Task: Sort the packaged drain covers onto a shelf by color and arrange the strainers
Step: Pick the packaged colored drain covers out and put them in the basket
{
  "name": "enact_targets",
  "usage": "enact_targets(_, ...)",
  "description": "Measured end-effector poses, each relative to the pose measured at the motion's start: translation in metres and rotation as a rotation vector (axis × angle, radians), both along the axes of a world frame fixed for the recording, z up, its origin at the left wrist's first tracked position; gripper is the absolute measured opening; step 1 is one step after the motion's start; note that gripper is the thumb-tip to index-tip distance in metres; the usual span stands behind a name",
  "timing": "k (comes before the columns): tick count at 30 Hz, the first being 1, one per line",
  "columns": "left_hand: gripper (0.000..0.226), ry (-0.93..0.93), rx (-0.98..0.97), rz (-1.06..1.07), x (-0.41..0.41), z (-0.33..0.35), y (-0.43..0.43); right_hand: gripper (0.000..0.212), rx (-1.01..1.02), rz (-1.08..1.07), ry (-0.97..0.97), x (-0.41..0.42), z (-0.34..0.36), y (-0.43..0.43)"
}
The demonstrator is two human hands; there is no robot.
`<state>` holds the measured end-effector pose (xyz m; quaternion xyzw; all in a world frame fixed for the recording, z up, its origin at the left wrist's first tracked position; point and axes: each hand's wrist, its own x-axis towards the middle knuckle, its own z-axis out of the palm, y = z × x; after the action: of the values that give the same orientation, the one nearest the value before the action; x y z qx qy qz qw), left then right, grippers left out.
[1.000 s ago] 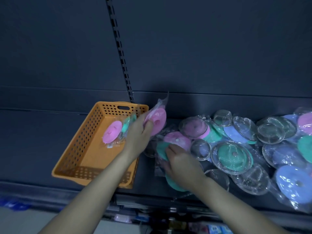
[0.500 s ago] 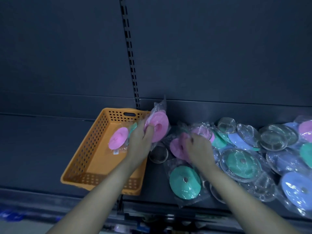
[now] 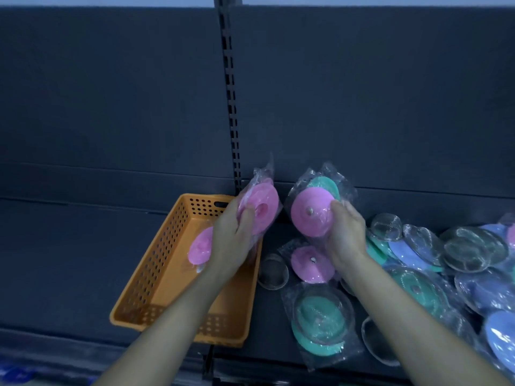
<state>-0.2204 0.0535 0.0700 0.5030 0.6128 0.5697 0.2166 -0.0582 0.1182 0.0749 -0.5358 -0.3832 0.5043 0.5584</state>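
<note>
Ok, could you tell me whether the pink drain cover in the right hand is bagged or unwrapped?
Bagged: crinkled clear plastic surrounds the pink drain cover that the right hand holds up.

Dark shelf [image 3: 69, 260], slotted upright [image 3: 232, 107].

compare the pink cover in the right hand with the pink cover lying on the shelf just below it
The held pink cover is gripped by the right hand and tilted up; the shelf pink cover lies flat. A green cover sits behind the held pink cover; none shows behind the shelf pink cover. Both are round, pink, with a centre knob, in clear bags.
</note>
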Motion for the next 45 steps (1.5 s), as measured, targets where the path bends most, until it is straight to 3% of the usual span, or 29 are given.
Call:
enact_targets(2, 0.028, -0.010, 0.033, 0.027, -0.010, 0.005, -0.002, 0.019, 0.060, 0.063, 0.017, -0.013, 0.006, 0.000)
enact_targets(4, 0.023, -0.033, 0.054, 0.074, -0.022, 0.009, -0.006, 0.021, 0.145, 0.148, -0.088, -0.029, 0.011, -0.002)
enact_targets(9, 0.020, -0.222, 0.098, 0.223, -0.056, 0.011, -0.013, 0.019, 0.121, 0.097, -0.071, -0.064, 0.009, -0.004)
enact_targets(12, 0.019, -0.063, 0.057, 0.281, -0.074, 0.010, -0.016, 0.030, 0.065, 0.129, -0.070, -0.082, 0.000, -0.002)
enact_targets(15, 0.027, 0.152, -0.029, 0.307, -0.085, 0.003, -0.018, 0.020, 0.057, 0.196, -0.138, -0.103, -0.006, 0.000)
enact_targets(17, 0.030, 0.262, -0.026, 0.253, -0.091, -0.007, -0.019, 0.013, 0.098, 0.246, -0.258, -0.118, -0.009, -0.001)
enact_targets(22, 0.035, 0.436, -0.123, 0.122, -0.106, -0.032, -0.015, 0.027, 0.253, 0.437, -0.640, -0.144, -0.025, 0.004)
enact_targets(25, 0.049, 0.518, -0.347, -0.021, -0.109, -0.045, -0.010, 0.025, 0.454, 0.636, -1.131, -0.149, -0.037, 0.002)
enact_targets(27, 0.056, 0.577, -0.433, -0.121, -0.112, -0.054, -0.008, 0.044, 0.585, 0.656, -1.420, -0.149, -0.049, 0.004)
enact_targets(29, 0.060, 0.631, -0.483, -0.193, -0.113, -0.063, -0.006, 0.052, 0.636, 0.574, -1.471, -0.146, -0.055, 0.009)
enact_targets(31, 0.063, 0.680, -0.514, -0.223, -0.115, -0.073, -0.004, 0.038, 0.651, 0.640, -1.560, -0.143, -0.056, 0.014)
enact_targets(35, 0.074, 0.713, -0.509, -0.208, -0.113, -0.078, -0.001, 0.026, 0.564, 0.781, -1.408, -0.135, -0.048, 0.020)
enact_targets(40, 0.058, 0.690, -0.341, -0.091, -0.090, -0.055, -0.010, 0.032, 0.635, 0.611, -1.107, -0.099, -0.023, 0.002)
enact_targets(45, 0.043, 0.856, -0.046, -0.274, -0.009, -0.031, -0.007, 0.037, 0.455, 0.473, -1.180, 0.006, -0.033, -0.028)
